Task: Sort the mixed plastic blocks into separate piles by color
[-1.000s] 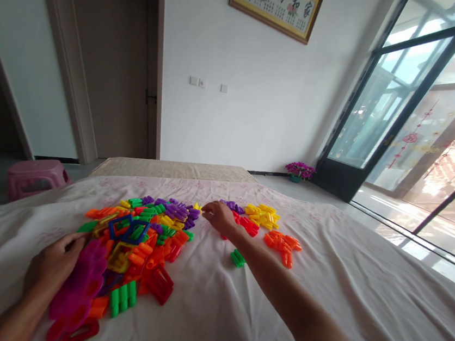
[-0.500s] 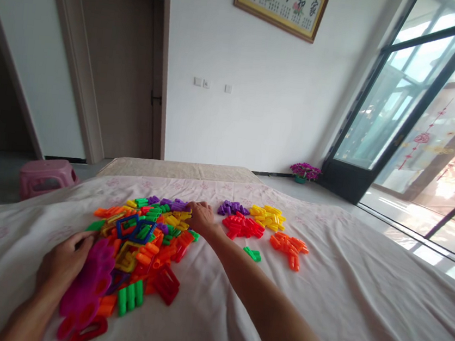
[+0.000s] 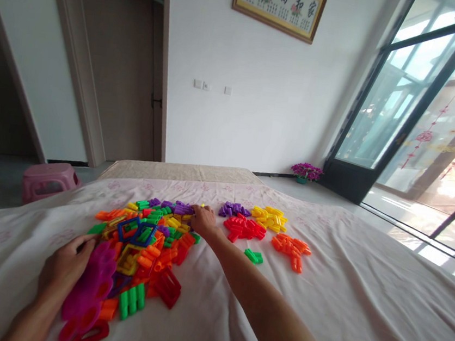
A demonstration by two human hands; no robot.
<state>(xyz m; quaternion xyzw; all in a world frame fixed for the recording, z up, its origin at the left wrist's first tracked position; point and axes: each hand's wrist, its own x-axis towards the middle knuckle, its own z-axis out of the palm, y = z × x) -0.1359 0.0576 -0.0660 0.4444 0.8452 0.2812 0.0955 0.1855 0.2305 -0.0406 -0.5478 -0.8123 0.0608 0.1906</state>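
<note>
A mixed heap of plastic building blocks (image 3: 152,252) lies on the cloth in front of me. My right hand (image 3: 204,220) is at its far right edge, fingers closed, with a bit of a yellow block (image 3: 202,205) peeking above them. Its fingertips touch the purple blocks (image 3: 183,208). On the left, my left hand (image 3: 64,262) rests with curled fingers against a magenta scallop-edged piece (image 3: 90,281); whatever lies inside its grasp is hidden. Green ribbed block (image 3: 132,301) and red frame piece (image 3: 168,287) sit at the heap's near side.
Right of the heap are separate piles: purple (image 3: 234,209), yellow (image 3: 269,218), red (image 3: 244,228), orange (image 3: 290,247) and a small green one (image 3: 253,256). All lie on a wrinkled pale cloth (image 3: 343,304). A pink stool (image 3: 51,178) stands left behind.
My right hand has shifted slightly, its fingertips now at the purple blocks, and a yellow bit shows above it. My left hand stays by the magenta piece. The view has tilted a little.
</note>
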